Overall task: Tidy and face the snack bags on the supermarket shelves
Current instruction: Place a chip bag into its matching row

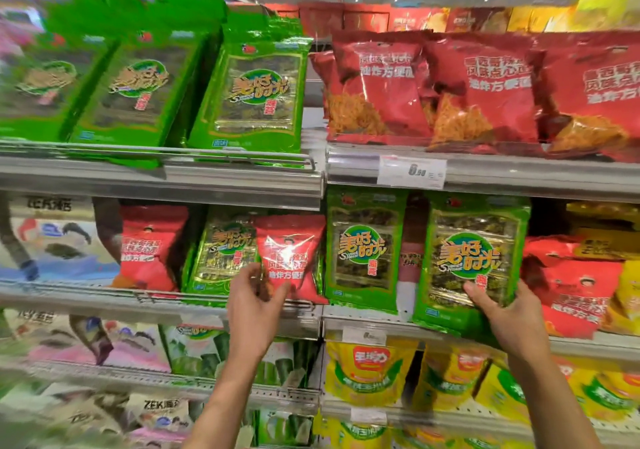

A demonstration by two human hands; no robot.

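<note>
On the middle shelf my left hand [254, 304] grips the lower edge of a small red snack bag [289, 251], which stands in front of a green seaweed bag [221, 251]. My right hand [507, 313] holds the bottom right corner of another green seaweed bag [471, 258], thumb on its front; the bag hangs over the shelf edge [367, 322]. A third green seaweed bag [363, 251] stands upright between the two hands. Another red bag [149, 244] stands to the left.
The top shelf carries green seaweed bags [252, 91] on the left and large red noodle-snack bags [478, 91] on the right, above a price tag [412, 171]. Red and yellow bags [575, 285] crowd the middle shelf's right end. Yellow bags [370, 369] and pale bags [62, 240] fill other shelves.
</note>
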